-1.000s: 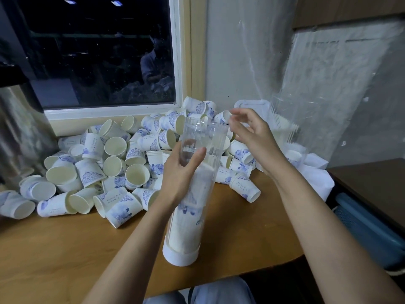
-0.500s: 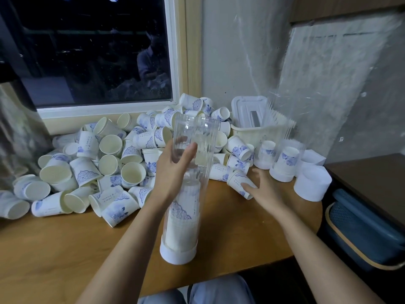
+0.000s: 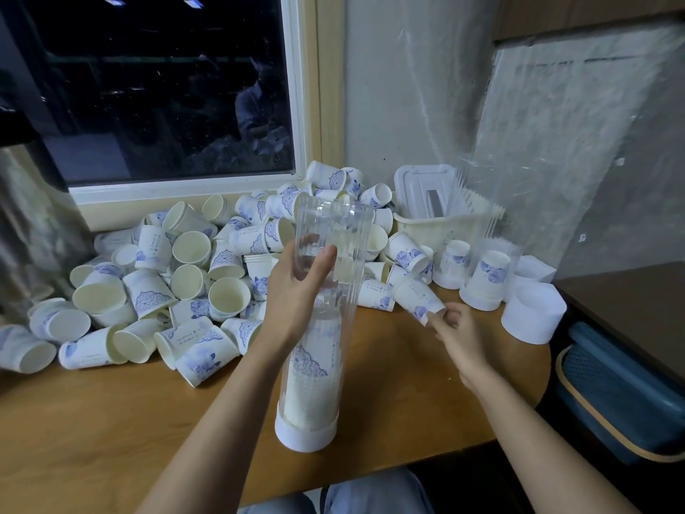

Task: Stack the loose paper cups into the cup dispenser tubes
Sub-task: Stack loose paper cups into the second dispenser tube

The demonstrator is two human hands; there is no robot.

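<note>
1. Our left hand [image 3: 296,287] is wrapped round the upright tube [image 3: 328,231], which holds a stack [image 3: 315,369], on the table [image 3: 111,421].
2. Our right hand [image 3: 457,335] pinches a cup [image 3: 415,294] by its rim, right of the tube.
3. Behind, a pile [image 3: 185,272] crowds the table; a cap [image 3: 530,313] sits far right.

Single head-worn wide-angle view, forward and down, close over the table [image 3: 92,421]; window [image 3: 166,87] beyond
</note>
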